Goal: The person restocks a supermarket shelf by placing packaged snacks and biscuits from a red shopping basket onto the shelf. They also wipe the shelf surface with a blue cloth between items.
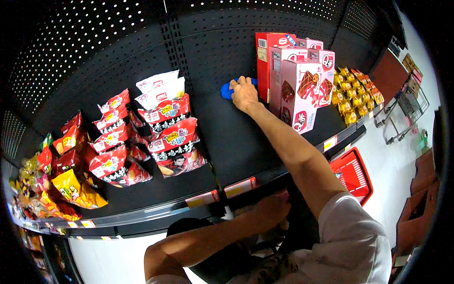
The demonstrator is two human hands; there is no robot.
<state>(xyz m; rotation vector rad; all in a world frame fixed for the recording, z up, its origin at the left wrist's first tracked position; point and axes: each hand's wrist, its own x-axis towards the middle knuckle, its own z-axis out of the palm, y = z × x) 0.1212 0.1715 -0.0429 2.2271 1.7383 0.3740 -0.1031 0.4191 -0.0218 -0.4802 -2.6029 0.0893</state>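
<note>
My right hand (244,93) reaches to the back of the black shelf (231,142), its fingers bent and pressed down on a bright blue cloth (227,91). The cloth lies bunched on the shelf surface, close to the perforated back panel. Just right of that hand stand a tall red box (263,66) and several pink snack boxes (302,94). My left forearm (208,241) crosses low in front of my body, below the shelf edge. My left hand (276,208) is in dark shadow there, and its fingers cannot be made out.
Rows of red and white snack bags (172,142) stand left of the bare strip, with a yellow bag (78,189) farther left. Small yellow packets (352,97) sit at the right. Price labels line the front edge. A red basket (352,175) and a metal cart (409,106) are beyond.
</note>
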